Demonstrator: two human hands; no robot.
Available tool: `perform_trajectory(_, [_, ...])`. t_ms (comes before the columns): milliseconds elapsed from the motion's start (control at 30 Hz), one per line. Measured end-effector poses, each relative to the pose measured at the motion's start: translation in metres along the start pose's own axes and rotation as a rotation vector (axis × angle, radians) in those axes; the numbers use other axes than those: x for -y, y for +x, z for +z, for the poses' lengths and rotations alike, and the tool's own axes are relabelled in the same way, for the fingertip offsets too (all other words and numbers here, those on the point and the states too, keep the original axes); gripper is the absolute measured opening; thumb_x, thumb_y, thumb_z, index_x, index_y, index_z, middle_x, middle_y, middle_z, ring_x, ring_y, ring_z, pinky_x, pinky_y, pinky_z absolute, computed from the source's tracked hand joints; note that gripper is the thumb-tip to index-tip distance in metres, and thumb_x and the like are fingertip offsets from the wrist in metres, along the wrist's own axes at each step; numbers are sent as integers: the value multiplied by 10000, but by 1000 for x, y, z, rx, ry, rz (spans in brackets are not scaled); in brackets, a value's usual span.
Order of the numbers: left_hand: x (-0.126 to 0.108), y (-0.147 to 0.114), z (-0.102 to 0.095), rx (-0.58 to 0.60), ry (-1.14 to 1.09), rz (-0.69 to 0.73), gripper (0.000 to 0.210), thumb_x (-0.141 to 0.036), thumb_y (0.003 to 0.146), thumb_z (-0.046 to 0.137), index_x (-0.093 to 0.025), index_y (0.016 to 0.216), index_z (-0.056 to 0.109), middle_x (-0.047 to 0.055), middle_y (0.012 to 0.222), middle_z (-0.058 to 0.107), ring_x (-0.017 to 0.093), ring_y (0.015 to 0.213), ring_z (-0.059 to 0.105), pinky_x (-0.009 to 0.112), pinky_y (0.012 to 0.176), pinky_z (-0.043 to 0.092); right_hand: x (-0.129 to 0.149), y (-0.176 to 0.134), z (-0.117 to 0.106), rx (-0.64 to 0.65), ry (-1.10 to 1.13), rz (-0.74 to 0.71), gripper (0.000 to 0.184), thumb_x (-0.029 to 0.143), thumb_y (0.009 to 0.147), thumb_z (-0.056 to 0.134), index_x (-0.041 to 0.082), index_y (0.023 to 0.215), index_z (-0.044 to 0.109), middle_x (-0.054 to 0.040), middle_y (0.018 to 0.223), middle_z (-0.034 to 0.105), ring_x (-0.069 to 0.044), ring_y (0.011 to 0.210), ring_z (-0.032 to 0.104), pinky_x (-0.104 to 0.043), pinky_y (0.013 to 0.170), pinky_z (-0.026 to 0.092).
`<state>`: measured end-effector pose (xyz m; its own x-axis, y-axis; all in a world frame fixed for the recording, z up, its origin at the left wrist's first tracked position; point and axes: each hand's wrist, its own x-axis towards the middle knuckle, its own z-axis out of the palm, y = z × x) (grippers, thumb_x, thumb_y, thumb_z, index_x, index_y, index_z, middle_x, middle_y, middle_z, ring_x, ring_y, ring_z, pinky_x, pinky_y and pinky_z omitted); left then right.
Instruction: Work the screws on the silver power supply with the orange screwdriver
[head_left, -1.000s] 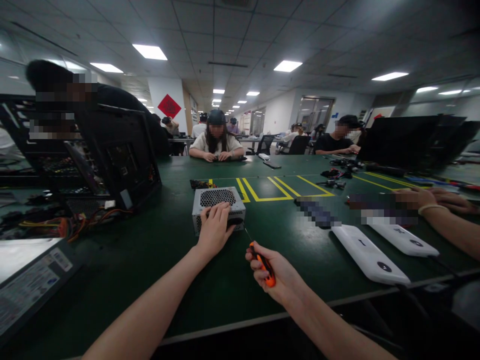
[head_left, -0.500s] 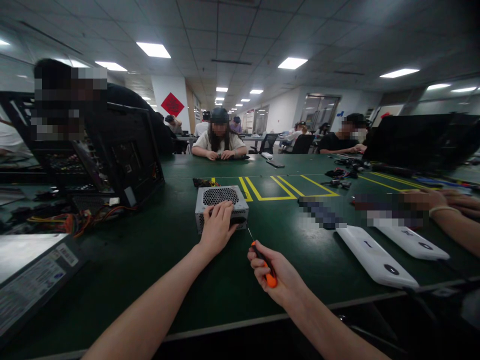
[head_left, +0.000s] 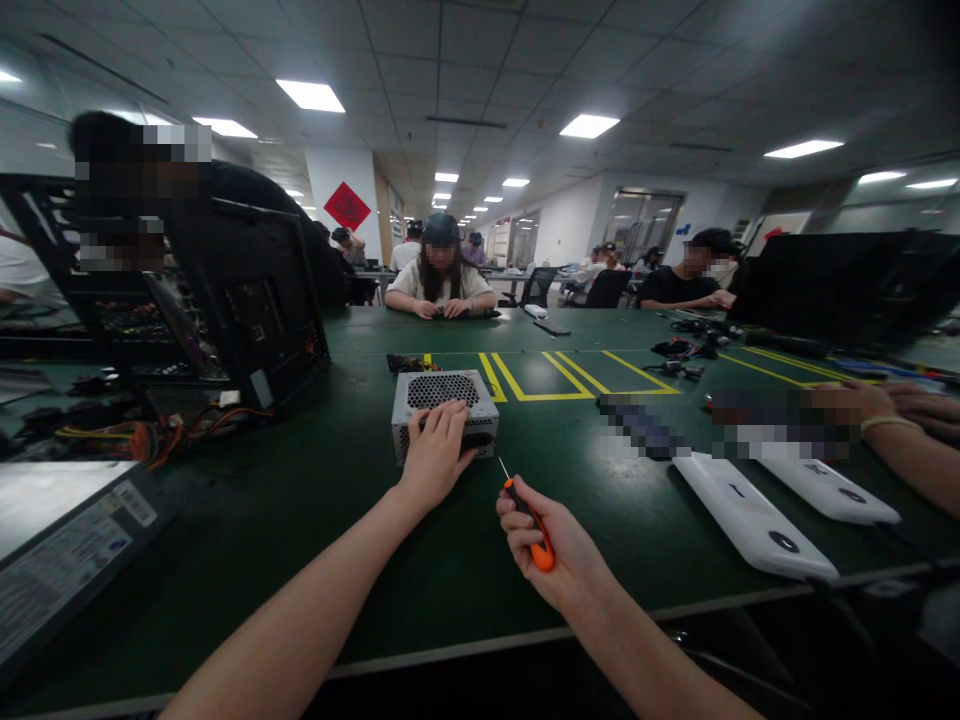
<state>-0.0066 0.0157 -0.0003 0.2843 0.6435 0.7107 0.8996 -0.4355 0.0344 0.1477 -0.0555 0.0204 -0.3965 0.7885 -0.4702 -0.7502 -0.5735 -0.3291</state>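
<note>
A grey metal computer power supply (head_left: 409,390) sits on the green table, its perforated fan grille facing up. My left hand (head_left: 435,450) grips its near side, with the fingers over the top edge and the thumb along the front face. In my right hand (head_left: 559,545) is a screwdriver (head_left: 543,552) with an orange and black handle, fingers wrapped round it. Its thin shaft points up and left, the tip at the lower right front corner of the power supply. Whether the tip sits in a screw is too small to tell.
An open black computer case (head_left: 262,300) stands at left, with loose cables (head_left: 154,435) before it. A silver labelled box (head_left: 75,560) lies near left. White power banks (head_left: 750,515) lie at right, near another person's hands (head_left: 862,405). Yellow tape lines (head_left: 555,397) mark the table.
Both hands hold nearly the same place. The screwdriver handle has turned slightly in my right hand, and the view has shifted a little.
</note>
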Motion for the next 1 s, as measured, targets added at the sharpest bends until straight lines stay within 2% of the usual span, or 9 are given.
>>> perform_trajectory(200, [1, 0, -2, 21, 20, 5, 449, -215, 747, 576, -179, 1168, 422, 113, 1282, 489, 244, 1201, 401, 434, 968, 255, -11, 6, 0, 30, 23, 0, 262, 258, 950, 285, 115, 829, 468, 42, 576, 408, 1, 329, 324, -77, 277, 261])
perform_trajectory(367, [2, 0, -2, 29, 30, 6, 426, -217, 768, 554, -176, 1172, 423, 106, 1286, 490, 236, 1202, 398, 430, 975, 248, -9, 3, 1, 9, 16, -35, 199, 235, 924, 362, 114, 799, 459, 17, 622, 441, 0, 360, 353, -78, 282, 266])
perform_trajectory(533, [2, 0, -1, 28, 29, 8, 420, -226, 775, 549, -175, 1173, 427, 107, 1289, 486, 237, 1202, 401, 428, 973, 256, -7, 3, 0, -13, 57, -12, 222, 221, 946, 311, 87, 899, 483, 21, 617, 440, -3, 395, 399, -63, 331, 332])
perform_trajectory(767, [3, 0, -2, 41, 22, 14, 456, -239, 767, 562, -180, 1197, 419, 120, 1300, 474, 247, 1217, 390, 434, 976, 261, -14, -4, -4, 30, -70, -9, 289, 248, 939, 309, 78, 865, 531, 24, 567, 434, -8, 348, 345, -91, 305, 270])
perform_trajectory(900, [9, -1, -11, 58, -29, 59, 520, -268, 791, 537, -187, 1272, 357, 112, 1344, 425, 231, 1247, 349, 416, 996, 253, -12, -14, -13, 58, -104, -49, 304, 238, 930, 317, 67, 833, 549, 17, 565, 435, -11, 348, 332, -102, 301, 247])
perform_trajectory(1000, [13, -2, -26, 18, -42, 17, 394, -261, 833, 469, -216, 1223, 433, 94, 1268, 491, 226, 1178, 413, 406, 957, 303, -8, -16, -18, 88, -79, -79, 304, 235, 927, 322, 67, 826, 555, 15, 572, 436, -11, 355, 330, -102, 305, 243])
